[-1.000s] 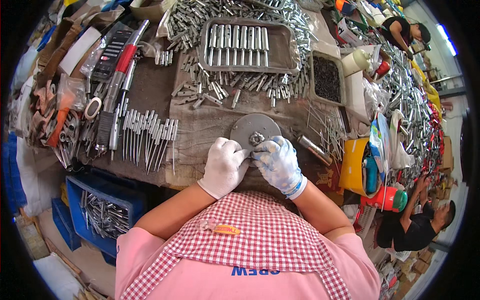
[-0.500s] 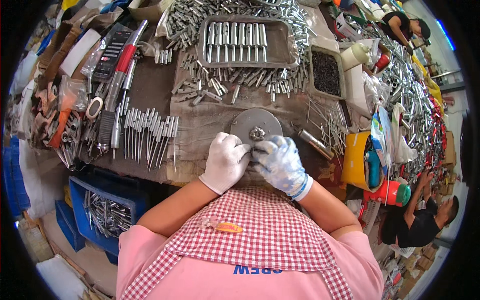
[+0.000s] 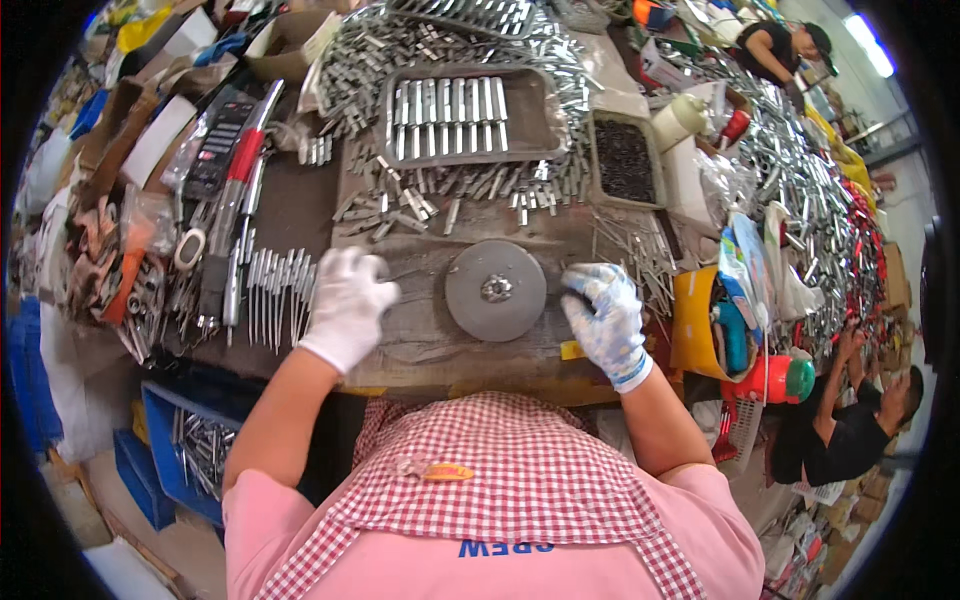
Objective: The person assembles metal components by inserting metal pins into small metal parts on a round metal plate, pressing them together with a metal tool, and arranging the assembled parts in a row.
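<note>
A grey round metal disc with a small hub at its middle lies flat on the worn bench in front of me. My left hand, in a white glove, is off to the disc's left, close to a row of pointed metal pins; its fingers are curled and blurred, and whether it holds anything is unclear. On the disc's right, my right hand, in a blue-patterned glove, rests beside a scatter of thin metal rods, fingers bent, contents hidden.
A metal tray of short silver pieces sits behind the disc, with loose pieces heaped around it. A dark box of small parts stands at right. Tools and scissors lie at left. A blue bin hangs below. Other people work at right.
Both hands were together at the near edge of the disc. They have moved apart, the left toward the pins, the right toward the thin rods.
</note>
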A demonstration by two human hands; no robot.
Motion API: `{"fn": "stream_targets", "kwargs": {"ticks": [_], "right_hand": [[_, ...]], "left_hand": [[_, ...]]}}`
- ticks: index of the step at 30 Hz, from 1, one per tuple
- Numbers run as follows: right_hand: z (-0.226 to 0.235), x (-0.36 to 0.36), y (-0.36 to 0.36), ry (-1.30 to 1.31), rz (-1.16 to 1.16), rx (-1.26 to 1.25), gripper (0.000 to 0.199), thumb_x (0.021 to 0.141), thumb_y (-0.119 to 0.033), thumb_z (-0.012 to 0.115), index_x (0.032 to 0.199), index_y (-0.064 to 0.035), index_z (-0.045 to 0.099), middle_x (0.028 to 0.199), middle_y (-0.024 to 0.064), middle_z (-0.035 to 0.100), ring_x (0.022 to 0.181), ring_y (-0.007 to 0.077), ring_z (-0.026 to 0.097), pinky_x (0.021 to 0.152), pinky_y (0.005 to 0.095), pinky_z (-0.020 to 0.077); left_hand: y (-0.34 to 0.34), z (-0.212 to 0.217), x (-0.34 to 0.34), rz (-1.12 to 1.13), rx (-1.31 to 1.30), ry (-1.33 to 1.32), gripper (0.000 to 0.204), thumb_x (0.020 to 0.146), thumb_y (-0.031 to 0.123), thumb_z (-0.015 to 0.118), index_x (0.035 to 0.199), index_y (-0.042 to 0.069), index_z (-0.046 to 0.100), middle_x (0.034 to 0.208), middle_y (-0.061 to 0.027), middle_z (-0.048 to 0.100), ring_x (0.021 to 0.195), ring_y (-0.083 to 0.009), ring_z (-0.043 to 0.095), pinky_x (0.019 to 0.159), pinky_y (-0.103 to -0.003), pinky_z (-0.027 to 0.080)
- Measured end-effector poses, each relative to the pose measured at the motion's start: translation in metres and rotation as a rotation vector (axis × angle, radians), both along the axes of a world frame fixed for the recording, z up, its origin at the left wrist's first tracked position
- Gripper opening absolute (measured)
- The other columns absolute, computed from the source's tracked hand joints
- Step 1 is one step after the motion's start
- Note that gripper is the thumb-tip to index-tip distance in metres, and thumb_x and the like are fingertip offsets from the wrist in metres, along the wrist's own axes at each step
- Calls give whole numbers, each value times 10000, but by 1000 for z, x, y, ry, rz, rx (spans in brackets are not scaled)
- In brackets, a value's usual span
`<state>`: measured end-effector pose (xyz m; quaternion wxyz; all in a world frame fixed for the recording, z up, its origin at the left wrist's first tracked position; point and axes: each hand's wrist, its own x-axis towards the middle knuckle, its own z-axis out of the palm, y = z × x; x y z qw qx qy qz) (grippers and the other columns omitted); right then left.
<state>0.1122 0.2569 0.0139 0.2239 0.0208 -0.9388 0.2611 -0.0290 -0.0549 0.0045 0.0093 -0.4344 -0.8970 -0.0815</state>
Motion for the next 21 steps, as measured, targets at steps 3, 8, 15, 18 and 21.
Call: {"fn": "stream_targets", "kwargs": {"ticks": [3, 8, 15, 18, 21], "right_hand": [[-10, -8, 38, -93, -328, 72, 247, 772, -90, 730, 1014, -46, 714, 1030, 152, 693, 940, 337, 656, 847, 405, 526], [-26, -34, 78, -204, -445, 350, 242, 781, -184, 738, 992, -72, 694, 921, 140, 670, 887, 343, 657, 779, 430, 533], [-36, -67, 88, -459, -381, 574, 112, 749, -128, 620, 820, -114, 706, 864, 152, 670, 829, 348, 665, 746, 448, 539], [-17, -59, 82, -375, -420, 474, 122, 782, -149, 636, 866, -82, 694, 862, 162, 686, 839, 356, 675, 778, 437, 546], [-18, -47, 84, -90, -522, -72, 149, 843, -113, 657, 975, -52, 692, 883, 142, 704, 804, 274, 680, 765, 376, 534]], "left_hand": [[-19, -6, -12, 51, 183, 64, 94, 698, 27, 615, 678, 101, 671, 1024, -100, 639, 1113, -337, 529, 984, -470, 402], [-16, 2, -22, 44, 301, 28, 72, 688, 8, 618, 658, 72, 635, 968, -118, 634, 1054, -345, 547, 920, -460, 432], [-14, -8, -75, 551, 329, 135, 291, 787, 102, 644, 1074, 53, 648, 1024, -164, 659, 999, -361, 609, 895, -452, 490], [-13, -12, -96, 646, 222, -41, 403, 807, 212, 684, 1165, 38, 621, 1033, -222, 683, 987, -390, 651, 891, -470, 511], [3, -17, -103, 586, 244, -223, 421, 825, 235, 670, 1187, 29, 607, 1080, -257, 678, 1035, -406, 646, 915, -474, 504]]}}
